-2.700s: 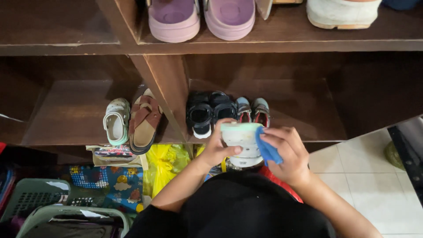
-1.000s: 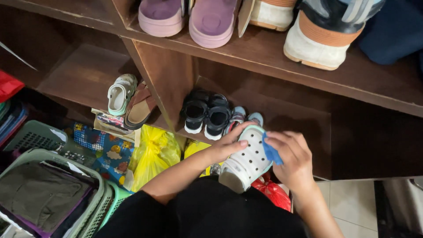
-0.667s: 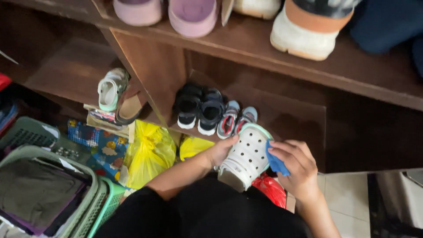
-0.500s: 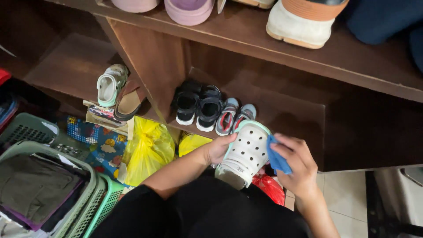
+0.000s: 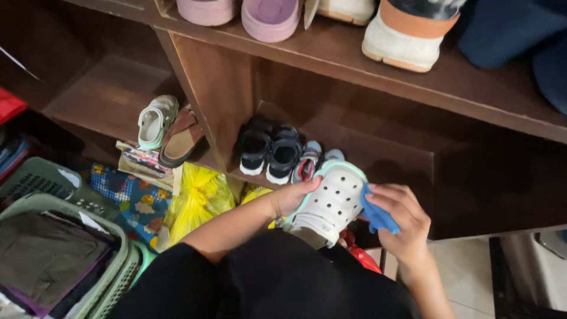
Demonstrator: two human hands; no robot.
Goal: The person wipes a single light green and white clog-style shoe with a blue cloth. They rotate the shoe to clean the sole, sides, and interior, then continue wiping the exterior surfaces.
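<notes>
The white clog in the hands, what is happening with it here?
A person crouched at a dark wooden shoe rack holds a white clog with holes in the left hand. The right hand presses a blue cloth against the clog's side. Its matching clog sits on the lower shelf beside a brown sandal.

Single head cam, looking steeply down over my lap, close to my hands, facing the wooden shoe shelf (image 5: 354, 56).

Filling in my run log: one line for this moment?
left hand: holds white clog | right hand: blue cloth against clog
</notes>
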